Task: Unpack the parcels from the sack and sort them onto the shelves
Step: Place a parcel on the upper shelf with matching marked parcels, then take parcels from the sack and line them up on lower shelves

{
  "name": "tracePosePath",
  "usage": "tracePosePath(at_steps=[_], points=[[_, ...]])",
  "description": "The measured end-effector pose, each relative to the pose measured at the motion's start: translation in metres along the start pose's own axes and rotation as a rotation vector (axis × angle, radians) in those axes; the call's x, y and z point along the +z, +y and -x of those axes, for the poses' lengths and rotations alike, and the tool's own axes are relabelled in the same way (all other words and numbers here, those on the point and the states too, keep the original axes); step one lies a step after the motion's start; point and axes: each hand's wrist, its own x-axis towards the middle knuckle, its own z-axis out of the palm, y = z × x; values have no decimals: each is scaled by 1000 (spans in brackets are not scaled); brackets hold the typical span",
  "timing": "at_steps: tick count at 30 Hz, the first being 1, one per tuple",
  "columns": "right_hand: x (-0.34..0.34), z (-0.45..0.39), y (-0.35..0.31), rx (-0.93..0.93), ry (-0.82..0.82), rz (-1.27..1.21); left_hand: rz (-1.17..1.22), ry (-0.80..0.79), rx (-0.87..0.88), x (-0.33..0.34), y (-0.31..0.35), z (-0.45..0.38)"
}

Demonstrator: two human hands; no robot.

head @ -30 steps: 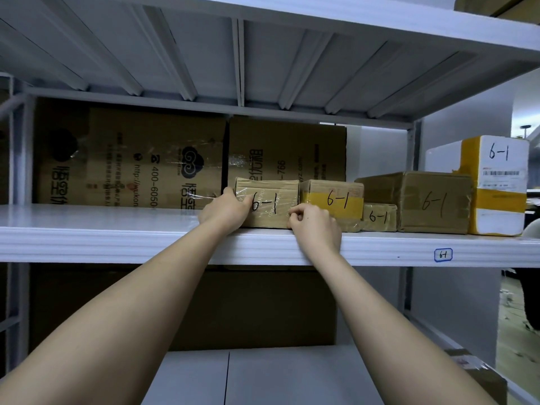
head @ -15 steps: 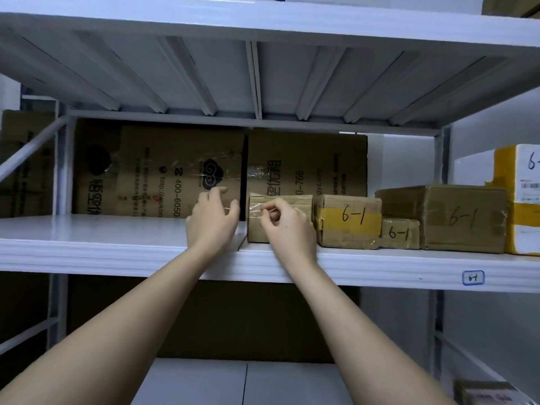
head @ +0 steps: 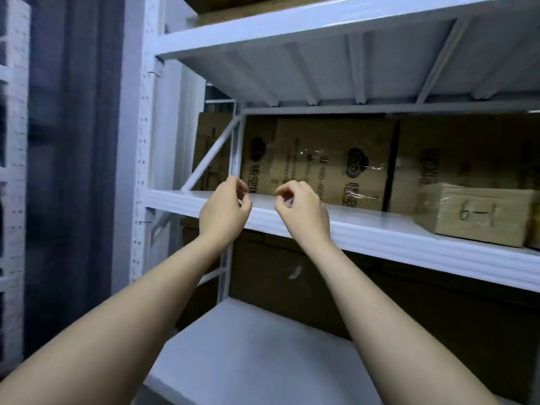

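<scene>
I read both hands as empty. The left hand (head: 223, 213) and the right hand (head: 302, 216) hang in front of the lip of the white metal middle shelf (head: 380, 229), fingers loosely curled, each grip relaxed and holding nothing. Neither hand touches a parcel.

The small brown cardboard parcel marked "6-1" in black pen (head: 479, 217) sits upright on that shelf, well to the right of both hands, with its label facing outward. I judge the label is turned forward so that the code can be checked against the shelf position. The sack is not in view.

Behind the hands, large brown printed cartons (head: 330, 162) stand against the back of the shelf, leaving a bare front strip for small parcels. The white shelf above (head: 292, 27) shows ribbed underside panels. A lower white shelf (head: 248, 346) lies below the forearms. A perforated white upright post (head: 143, 141) frames the left end, with a dark curtain (head: 73, 141) beyond it.
</scene>
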Motion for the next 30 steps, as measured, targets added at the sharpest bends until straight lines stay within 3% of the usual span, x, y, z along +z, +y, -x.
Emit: tracePosePath(at_steps=[8,17,24,30], points=[[178,19,-169,10,-180,-221,-332,-10,-127,-178,-189,2],[346,76,-309,-26,-464,-399,-456,-52,-452,-328,-357,50],[482,140,-378,-53,-781,-507,-386,-82,-883,-392,-491,120],[598,202,-403,-64,-1111,-496,-363,-112,-1163,-395,-596,173]])
